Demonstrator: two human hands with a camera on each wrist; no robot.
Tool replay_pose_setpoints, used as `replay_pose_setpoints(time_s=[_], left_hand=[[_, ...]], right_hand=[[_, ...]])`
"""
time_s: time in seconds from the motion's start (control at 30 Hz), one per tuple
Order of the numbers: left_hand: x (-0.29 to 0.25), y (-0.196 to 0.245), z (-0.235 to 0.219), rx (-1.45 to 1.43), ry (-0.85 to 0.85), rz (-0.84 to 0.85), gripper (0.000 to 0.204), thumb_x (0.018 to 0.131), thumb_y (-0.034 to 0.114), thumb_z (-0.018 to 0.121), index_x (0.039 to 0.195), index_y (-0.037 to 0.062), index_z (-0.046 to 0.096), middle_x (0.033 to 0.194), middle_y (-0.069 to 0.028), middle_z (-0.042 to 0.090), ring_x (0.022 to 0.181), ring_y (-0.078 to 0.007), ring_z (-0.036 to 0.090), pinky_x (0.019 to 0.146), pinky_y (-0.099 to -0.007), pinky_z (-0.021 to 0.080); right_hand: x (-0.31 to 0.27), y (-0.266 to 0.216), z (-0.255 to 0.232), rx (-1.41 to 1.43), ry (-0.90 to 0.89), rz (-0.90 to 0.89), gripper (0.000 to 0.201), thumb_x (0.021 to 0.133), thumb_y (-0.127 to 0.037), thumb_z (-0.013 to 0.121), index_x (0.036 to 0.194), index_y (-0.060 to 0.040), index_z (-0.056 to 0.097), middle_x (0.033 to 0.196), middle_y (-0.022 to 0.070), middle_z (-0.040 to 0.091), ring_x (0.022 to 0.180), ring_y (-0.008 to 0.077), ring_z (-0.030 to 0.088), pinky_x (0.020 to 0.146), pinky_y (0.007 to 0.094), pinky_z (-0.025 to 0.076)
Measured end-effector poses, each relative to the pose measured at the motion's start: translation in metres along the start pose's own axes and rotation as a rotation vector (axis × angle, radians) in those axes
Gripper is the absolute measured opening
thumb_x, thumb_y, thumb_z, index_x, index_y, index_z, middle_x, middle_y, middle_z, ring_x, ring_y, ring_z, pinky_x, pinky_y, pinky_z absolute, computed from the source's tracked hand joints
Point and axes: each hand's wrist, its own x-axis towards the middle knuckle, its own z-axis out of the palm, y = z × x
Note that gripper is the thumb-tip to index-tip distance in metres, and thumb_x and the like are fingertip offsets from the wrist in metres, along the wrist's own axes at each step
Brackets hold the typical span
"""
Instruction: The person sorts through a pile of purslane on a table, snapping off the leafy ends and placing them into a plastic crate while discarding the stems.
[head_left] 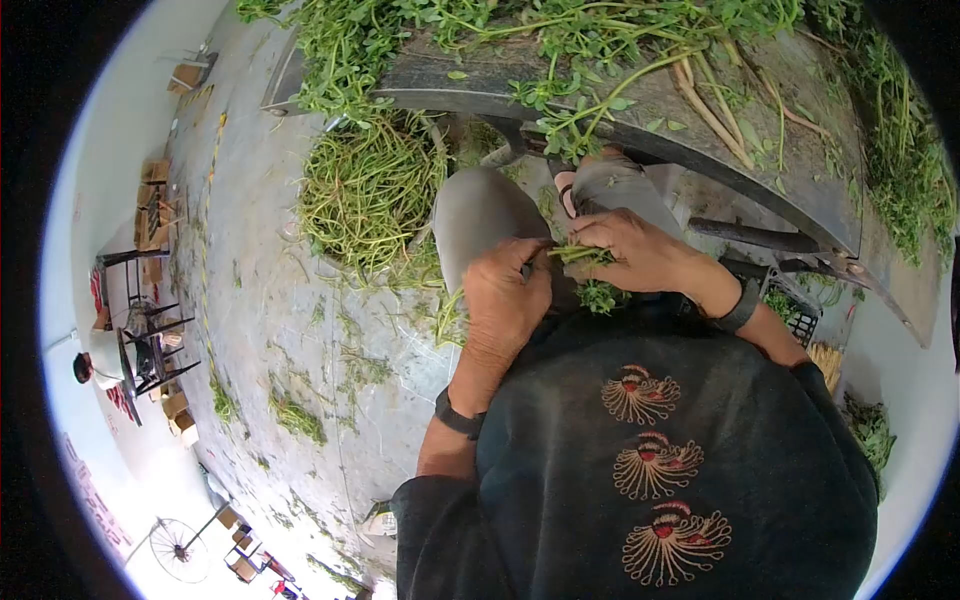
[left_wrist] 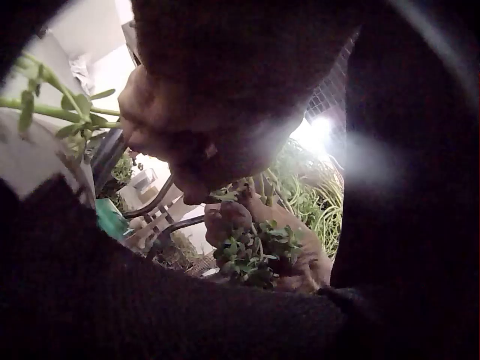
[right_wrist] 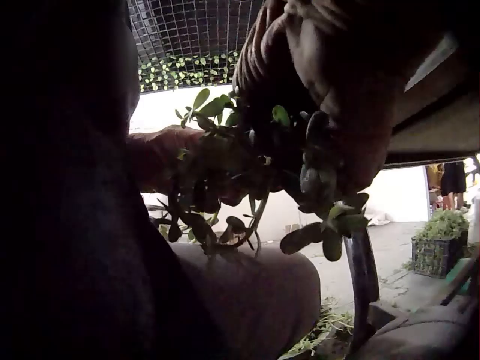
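Head view: table (head_left: pixel 440 75) is cut off by top edge; fingertips of left hand (head_left: pixel 508 290) partly hidden near stems (head_left: pixel 580 254); distant person (head_left: pixel 100 366) too small for detail. Right wrist view: left side blocked by dark cloth (right_wrist: pixel 67 225).

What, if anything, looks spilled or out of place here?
Green scraps lie strewn across the floor, beyond the stem pile, so they look dropped. Leafy sprigs also droop over the edge of the table. Nothing looks clearly damaged.

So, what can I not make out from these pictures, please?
Palms of left hand and right hand: head view, hidden by their backs.
Grip of left fingers: left wrist view, deep shadow.
Tabletop's far edge: head view, cut off by top border.
Distant person's actions: head view, too small.
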Motion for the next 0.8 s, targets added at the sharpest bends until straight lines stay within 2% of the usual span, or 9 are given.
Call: replay_pose_setpoints(time_s=[0.07,0.13,0.17,0.27,0.33,0.43,0.53,0.67,0.8], left_hand=[[0.000,-0.006,-0.002,-0.008,0.010,0.032,0.009,0.075,0.003,0.060,0.082,0.0029,0.067,0.076,-0.0144,0.065,0.071,-0.0320,0.063,0.061,-0.0347,0.049],[0.001,-0.027,-0.008,0.253,0.015,-0.169,0.009,0.075,0.004,0.061,0.082,0.0031,0.067,0.077,-0.0151,0.065,0.068,-0.0288,0.064,0.061,-0.0326,0.048],[0.002,-0.050,-0.014,0.110,0.100,-0.173,0.010,0.078,0.007,0.061,0.083,0.0018,0.067,0.076,-0.0108,0.065,0.062,-0.0212,0.059,0.058,-0.0292,0.047],[0.006,-0.113,-0.050,-0.230,0.194,-0.177,0.018,0.086,0.019,0.061,0.090,0.0023,0.067,0.072,0.0014,0.060,0.053,-0.0065,0.047,0.048,-0.0218,0.038],[0.018,-0.109,-0.092,-0.292,0.195,-0.327,0.022,0.088,0.024,0.060,0.097,0.0045,0.065,0.067,0.0048,0.053,0.050,-0.0035,0.040,0.044,-0.0186,0.031],[0.043,-0.110,-0.157,-0.262,0.307,-0.363,0.020,0.090,0.022,0.055,0.097,0.0061,0.064,0.065,0.0077,0.048,0.050,-0.0007,0.034,0.044,-0.0169,0.026],[0.068,-0.093,-0.214,-0.166,0.373,-0.244,0.022,0.091,0.023,0.054,0.098,0.0047,0.064,0.065,0.0069,0.047,0.051,-0.0007,0.037,0.044,-0.0160,0.028],[0.095,-0.088,-0.255,-0.062,0.351,-0.049,0.021,0.091,0.022,0.054,0.098,0.0042,0.064,0.065,0.0044,0.049,0.056,-0.0020,0.041,0.050,-0.0173,0.033],[0.116,-0.088,-0.260,0.135,0.277,0.024,0.026,0.089,0.020,0.058,0.105,0.0003,0.061,0.083,-0.0041,0.060,0.080,-0.0125,0.055,0.073,-0.0244,0.044]], right_hand=[[0.000,-0.008,0.001,-0.014,0.004,-0.041,0.022,0.080,-0.019,0.065,0.085,0.0020,0.059,0.080,0.0138,0.057,0.072,0.0292,0.056,0.064,0.0348,0.043],[0.000,-0.026,0.002,0.488,-0.295,-0.141,0.022,0.081,-0.019,0.064,0.083,0.0014,0.058,0.081,0.0124,0.057,0.074,0.0282,0.056,0.066,0.0346,0.043],[-0.001,-0.042,0.003,0.505,-0.365,-0.221,0.021,0.083,-0.019,0.064,0.080,0.0005,0.057,0.077,0.0107,0.056,0.073,0.0272,0.057,0.065,0.0346,0.043],[-0.006,-0.039,0.003,0.487,-0.419,-0.095,0.024,0.084,-0.024,0.064,0.084,0.0002,0.060,0.076,0.0082,0.059,0.072,0.0215,0.058,0.064,0.0350,0.043],[-0.009,-0.012,-0.002,0.366,-0.233,0.434,0.030,0.085,-0.029,0.064,0.092,0.0009,0.062,0.078,0.0078,0.062,0.074,0.0146,0.058,0.064,0.0320,0.043],[-0.015,0.013,-0.004,0.371,-0.008,0.605,0.038,0.084,-0.033,0.065,0.097,0.0036,0.062,0.082,0.0083,0.063,0.077,0.0114,0.055,0.067,0.0284,0.044],[-0.012,0.011,-0.004,0.470,0.129,0.738,0.036,0.084,-0.027,0.067,0.096,0.0061,0.060,0.092,0.0055,0.061,0.083,0.0096,0.053,0.072,0.0256,0.042],[-0.010,0.002,-0.002,0.448,0.233,0.646,0.044,0.082,-0.035,0.067,0.096,0.0065,0.062,0.084,0.0057,0.061,0.078,0.0107,0.053,0.069,0.0263,0.043],[-0.013,0.020,0.003,0.469,0.160,0.703,0.046,0.083,-0.034,0.066,0.102,0.0068,0.060,0.089,0.0062,0.061,0.082,0.0107,0.053,0.071,0.0260,0.043]])
